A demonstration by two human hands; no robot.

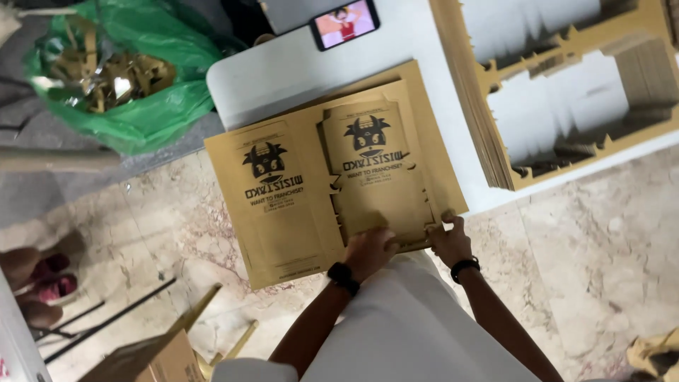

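Note:
A brown die-cut cardboard sheet (pixel 283 212) with black printed cartoon emblems lies half on the white table (pixel 283 78), its near part hanging over the floor. A cut-out printed panel (pixel 375 177) sits on its right half. My left hand (pixel 368 251), with a black watch on the wrist, presses on the panel's near edge. My right hand (pixel 449 240), with a black band on the wrist, pinches the sheet's near right corner.
A stack of die-cut cardboard frames (pixel 495 106) stands on the table to the right. A phone (pixel 344 22) with a lit screen lies at the back. A green bag (pixel 134 78) of cardboard scraps sits at left. A cardboard box (pixel 155 357) stands on the marble floor.

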